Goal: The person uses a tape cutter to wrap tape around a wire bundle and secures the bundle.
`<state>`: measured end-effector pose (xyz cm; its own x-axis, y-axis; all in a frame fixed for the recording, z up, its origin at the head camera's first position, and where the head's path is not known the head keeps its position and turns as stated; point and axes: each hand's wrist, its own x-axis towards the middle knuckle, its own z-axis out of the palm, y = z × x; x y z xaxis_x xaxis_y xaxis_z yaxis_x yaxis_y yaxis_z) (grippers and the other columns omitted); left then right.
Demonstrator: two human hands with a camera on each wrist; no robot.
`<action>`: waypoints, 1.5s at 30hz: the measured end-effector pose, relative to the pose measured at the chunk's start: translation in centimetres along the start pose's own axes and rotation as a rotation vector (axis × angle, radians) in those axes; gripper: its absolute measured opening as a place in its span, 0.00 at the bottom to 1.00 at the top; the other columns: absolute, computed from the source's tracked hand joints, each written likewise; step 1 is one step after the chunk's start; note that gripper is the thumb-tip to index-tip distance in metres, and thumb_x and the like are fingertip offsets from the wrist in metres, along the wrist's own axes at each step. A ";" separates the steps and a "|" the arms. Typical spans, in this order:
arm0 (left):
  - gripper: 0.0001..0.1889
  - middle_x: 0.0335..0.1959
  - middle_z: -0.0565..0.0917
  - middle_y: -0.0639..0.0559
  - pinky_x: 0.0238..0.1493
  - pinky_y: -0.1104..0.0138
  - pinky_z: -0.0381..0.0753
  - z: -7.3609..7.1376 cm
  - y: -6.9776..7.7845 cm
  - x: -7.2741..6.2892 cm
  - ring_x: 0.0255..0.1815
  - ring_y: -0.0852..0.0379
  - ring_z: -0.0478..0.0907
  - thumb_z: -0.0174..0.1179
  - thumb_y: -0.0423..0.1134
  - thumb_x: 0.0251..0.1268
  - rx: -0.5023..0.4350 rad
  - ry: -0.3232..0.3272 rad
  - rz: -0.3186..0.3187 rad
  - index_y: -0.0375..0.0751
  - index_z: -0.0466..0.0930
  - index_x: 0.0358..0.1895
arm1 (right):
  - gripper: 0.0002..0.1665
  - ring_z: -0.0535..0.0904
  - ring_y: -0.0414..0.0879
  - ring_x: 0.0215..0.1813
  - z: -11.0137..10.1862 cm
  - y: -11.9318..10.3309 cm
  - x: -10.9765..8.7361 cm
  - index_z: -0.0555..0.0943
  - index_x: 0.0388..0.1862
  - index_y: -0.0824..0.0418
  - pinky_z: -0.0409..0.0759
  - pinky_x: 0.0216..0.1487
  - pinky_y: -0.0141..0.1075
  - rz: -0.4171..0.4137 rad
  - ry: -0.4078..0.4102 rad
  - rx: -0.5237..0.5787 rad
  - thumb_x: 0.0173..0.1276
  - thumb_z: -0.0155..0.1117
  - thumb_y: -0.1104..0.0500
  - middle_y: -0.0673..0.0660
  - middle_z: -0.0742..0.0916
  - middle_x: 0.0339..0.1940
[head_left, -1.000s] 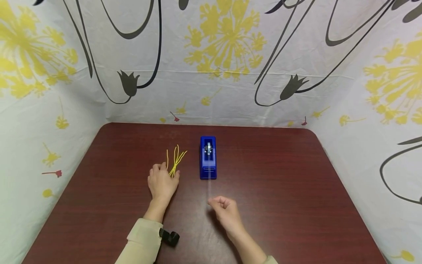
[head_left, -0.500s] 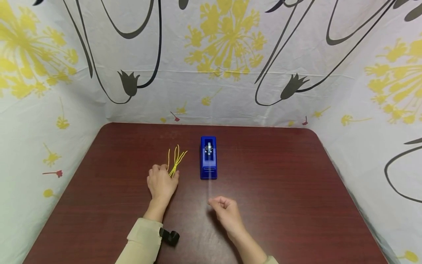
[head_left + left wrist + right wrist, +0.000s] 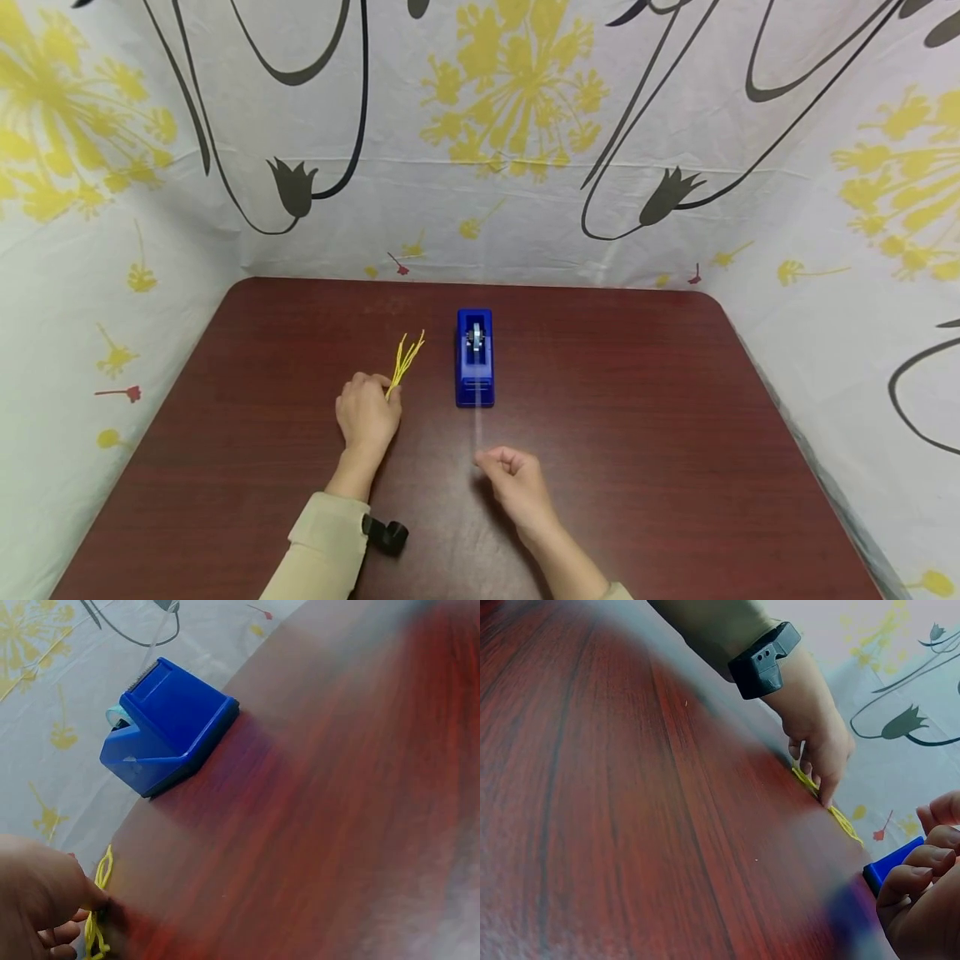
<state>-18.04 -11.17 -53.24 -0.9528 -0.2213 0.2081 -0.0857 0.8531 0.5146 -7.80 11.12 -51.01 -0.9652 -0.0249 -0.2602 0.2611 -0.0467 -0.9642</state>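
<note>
The left hand (image 3: pixel 367 412) pinches yellow strings (image 3: pixel 405 360) on the table (image 3: pixel 637 433) — left of the blue tape dispenser (image 3: pixel 462 371); the right hand (image 3: pixel 517 485) pinches clear tape (image 3: pixel 477 429) (a straight strip) — running from that dispenser.

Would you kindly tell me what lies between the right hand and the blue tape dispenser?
A strip of clear tape runs between the right hand and the blue tape dispenser, over the brown table; the head view shows this.
</note>
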 end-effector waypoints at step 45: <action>0.15 0.41 0.78 0.33 0.49 0.46 0.72 -1.2 0.5 0.3 0.47 0.34 0.75 0.58 0.39 0.75 0.266 -0.228 0.011 0.23 0.78 0.45 | 0.14 0.61 0.35 0.16 -0.1 -0.3 -0.2 0.81 0.38 0.79 0.58 0.19 0.26 -0.005 0.004 0.001 0.69 0.66 0.64 0.46 0.71 0.14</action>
<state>-18.03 -11.42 -51.92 -0.9921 -0.1255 0.0055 -0.1192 0.9547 0.2727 -7.67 11.23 -50.70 -0.9665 -0.0205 -0.2558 0.2565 -0.0480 -0.9654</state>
